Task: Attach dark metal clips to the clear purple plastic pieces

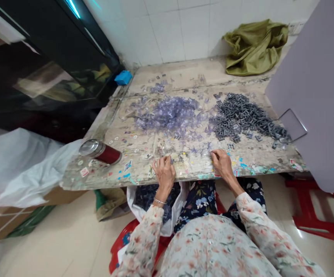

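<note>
My left hand [164, 171] is over the front edge of the worn wooden table [138, 165], its fingers curled together. A small dark bit shows at its fingertips, too small to name. My right hand [222, 163] rests at the table's front, thumb and forefinger pinched together. What it holds, if anything, is hidden. Just beyond it lie a few clear purple plastic pieces [200, 149]. Farther back is a loose heap of clear purple plastic pieces [174, 111]. To its right is a pile of small dark grey plastic parts [242, 113].
A dark red flask [107, 154] lies at the table's left. Behind are a blue box [123, 77] and an olive cloth bag [253, 48]. A white sack [130, 196] of dark parts hangs open below the edge. A grey panel [317, 96] borders the right side.
</note>
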Action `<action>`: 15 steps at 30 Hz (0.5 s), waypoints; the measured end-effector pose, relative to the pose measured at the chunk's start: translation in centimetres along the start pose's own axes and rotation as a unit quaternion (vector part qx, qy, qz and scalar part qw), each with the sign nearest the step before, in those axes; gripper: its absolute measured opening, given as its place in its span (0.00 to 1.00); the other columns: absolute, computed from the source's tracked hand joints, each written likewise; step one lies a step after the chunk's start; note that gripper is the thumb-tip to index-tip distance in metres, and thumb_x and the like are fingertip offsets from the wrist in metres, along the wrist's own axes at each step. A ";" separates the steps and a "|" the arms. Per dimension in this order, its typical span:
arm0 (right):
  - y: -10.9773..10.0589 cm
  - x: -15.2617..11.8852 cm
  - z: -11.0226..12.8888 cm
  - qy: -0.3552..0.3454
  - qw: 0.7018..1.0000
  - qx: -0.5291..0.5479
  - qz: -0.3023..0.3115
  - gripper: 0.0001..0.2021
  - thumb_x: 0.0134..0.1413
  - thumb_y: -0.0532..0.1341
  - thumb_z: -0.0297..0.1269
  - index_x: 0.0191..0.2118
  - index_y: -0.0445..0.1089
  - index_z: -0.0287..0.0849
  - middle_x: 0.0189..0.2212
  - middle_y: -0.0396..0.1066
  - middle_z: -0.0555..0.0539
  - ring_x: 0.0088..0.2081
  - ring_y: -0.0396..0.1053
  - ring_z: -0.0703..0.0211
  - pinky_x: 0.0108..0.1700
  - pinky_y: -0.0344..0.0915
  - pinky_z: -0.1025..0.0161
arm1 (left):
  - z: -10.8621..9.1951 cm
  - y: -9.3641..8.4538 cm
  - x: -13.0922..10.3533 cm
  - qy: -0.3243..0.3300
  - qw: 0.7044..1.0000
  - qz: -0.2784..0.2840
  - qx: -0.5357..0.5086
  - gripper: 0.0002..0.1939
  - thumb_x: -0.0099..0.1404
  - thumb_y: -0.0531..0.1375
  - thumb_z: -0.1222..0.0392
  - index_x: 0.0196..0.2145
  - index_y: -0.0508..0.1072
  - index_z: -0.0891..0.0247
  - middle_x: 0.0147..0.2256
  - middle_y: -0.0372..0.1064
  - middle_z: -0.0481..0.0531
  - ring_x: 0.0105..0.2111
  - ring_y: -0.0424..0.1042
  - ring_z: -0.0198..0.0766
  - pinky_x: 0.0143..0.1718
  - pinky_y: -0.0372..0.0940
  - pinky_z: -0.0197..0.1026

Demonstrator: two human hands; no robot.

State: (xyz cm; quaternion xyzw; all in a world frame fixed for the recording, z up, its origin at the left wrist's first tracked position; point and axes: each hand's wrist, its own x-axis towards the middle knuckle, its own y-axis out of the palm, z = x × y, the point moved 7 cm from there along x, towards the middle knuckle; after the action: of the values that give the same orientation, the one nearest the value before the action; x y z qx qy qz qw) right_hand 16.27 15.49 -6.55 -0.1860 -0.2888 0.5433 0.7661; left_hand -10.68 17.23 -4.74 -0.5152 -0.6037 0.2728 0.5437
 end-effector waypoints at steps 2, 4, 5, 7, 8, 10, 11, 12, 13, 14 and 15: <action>-0.4 -0.3 -0.9 0.042 0.995 0.086 0.001 0.12 0.59 0.55 0.42 0.33 0.73 0.42 0.30 0.72 0.46 0.34 0.67 0.55 0.39 0.62 0.60 | -1.1 -0.1 -0.2 0.001 1.000 -0.010 -0.016 0.23 0.61 0.52 0.69 0.53 0.71 0.65 0.50 0.69 0.64 0.51 0.66 0.53 0.61 0.47 0.60; -0.8 -0.7 -1.5 0.080 0.984 0.160 0.011 0.15 0.58 0.56 0.46 0.32 0.72 0.42 0.27 0.71 0.48 0.30 0.65 0.58 0.35 0.61 0.62 | -2.8 -0.4 -0.3 0.008 0.998 -0.026 -0.054 0.22 0.62 0.52 0.69 0.53 0.72 0.65 0.51 0.67 0.64 0.52 0.65 0.52 0.61 0.48 0.60; -1.0 -0.9 -1.7 0.096 0.977 0.192 0.017 0.16 0.57 0.56 0.49 0.31 0.72 0.41 0.26 0.70 0.49 0.29 0.65 0.59 0.33 0.61 0.63 | -3.9 -0.4 -0.3 0.013 0.996 -0.032 -0.083 0.21 0.63 0.52 0.68 0.52 0.72 0.65 0.50 0.68 0.64 0.52 0.65 0.52 0.60 0.50 0.59; -1.3 -1.4 -1.7 0.123 0.961 0.244 0.032 0.18 0.56 0.58 0.53 0.31 0.72 0.41 0.26 0.70 0.50 0.28 0.64 0.61 0.32 0.61 0.64 | -6.2 -0.3 -0.2 0.024 0.985 -0.034 -0.165 0.18 0.65 0.53 0.66 0.50 0.73 0.65 0.47 0.69 0.62 0.50 0.66 0.50 0.57 0.56 0.56; -1.4 -1.7 -1.6 0.133 0.954 0.264 0.044 0.19 0.55 0.58 0.54 0.32 0.72 0.41 0.26 0.70 0.50 0.28 0.64 0.61 0.31 0.61 0.64 | -7.4 -0.1 -0.1 0.031 0.976 -0.029 -0.215 0.17 0.66 0.53 0.65 0.50 0.74 0.64 0.45 0.70 0.61 0.48 0.67 0.48 0.54 0.60 0.53; -1.5 -2.3 -1.1 0.143 0.942 0.292 0.076 0.19 0.55 0.59 0.55 0.33 0.72 0.42 0.29 0.71 0.49 0.29 0.64 0.62 0.32 0.63 0.65 | -9.8 0.4 0.1 0.048 0.950 -0.003 -0.307 0.15 0.68 0.53 0.63 0.49 0.74 0.64 0.44 0.70 0.60 0.47 0.68 0.45 0.52 0.63 0.49; -1.6 -2.5 -0.8 0.144 0.938 0.302 0.095 0.19 0.56 0.59 0.55 0.34 0.72 0.42 0.30 0.71 0.49 0.29 0.65 0.62 0.33 0.64 0.65 | -10.8 0.7 0.3 0.049 0.938 0.010 -0.343 0.14 0.69 0.53 0.61 0.48 0.75 0.64 0.45 0.70 0.60 0.48 0.68 0.45 0.52 0.64 0.48; -1.6 -2.8 -0.6 0.143 0.933 0.309 0.113 0.19 0.56 0.59 0.56 0.34 0.71 0.43 0.31 0.72 0.49 0.30 0.66 0.62 0.34 0.65 0.65 | -11.6 1.1 0.4 0.046 0.926 0.026 -0.373 0.14 0.69 0.54 0.59 0.48 0.75 0.64 0.45 0.70 0.60 0.49 0.68 0.45 0.53 0.64 0.48; -1.7 -3.1 -0.3 0.139 0.930 0.315 0.129 0.19 0.57 0.58 0.56 0.35 0.71 0.43 0.32 0.71 0.49 0.31 0.66 0.61 0.35 0.65 0.64 | -12.3 1.5 0.5 0.039 0.913 0.046 -0.403 0.15 0.69 0.55 0.58 0.49 0.75 0.64 0.46 0.70 0.60 0.50 0.68 0.45 0.53 0.63 0.48; -1.8 -3.2 -0.2 0.134 0.927 0.318 0.143 0.19 0.57 0.58 0.56 0.35 0.71 0.43 0.32 0.71 0.49 0.31 0.67 0.61 0.36 0.66 0.64 | -12.8 1.9 0.6 0.030 0.899 0.072 -0.431 0.15 0.69 0.55 0.56 0.48 0.75 0.63 0.47 0.70 0.60 0.50 0.69 0.45 0.53 0.64 0.48; -1.9 -3.4 -0.1 0.127 0.926 0.319 0.154 0.19 0.58 0.57 0.56 0.36 0.71 0.43 0.31 0.71 0.49 0.31 0.67 0.60 0.36 0.66 0.63 | -13.3 2.4 0.6 0.020 0.882 0.107 -0.458 0.16 0.69 0.56 0.54 0.48 0.75 0.63 0.46 0.71 0.59 0.49 0.70 0.44 0.52 0.64 0.47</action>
State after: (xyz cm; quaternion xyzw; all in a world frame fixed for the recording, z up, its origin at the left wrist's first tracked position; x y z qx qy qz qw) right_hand 16.92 11.64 -6.31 -0.0413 0.0323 0.6899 0.7220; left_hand 2.61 15.46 -3.23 -0.7734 -0.5919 0.0120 0.2264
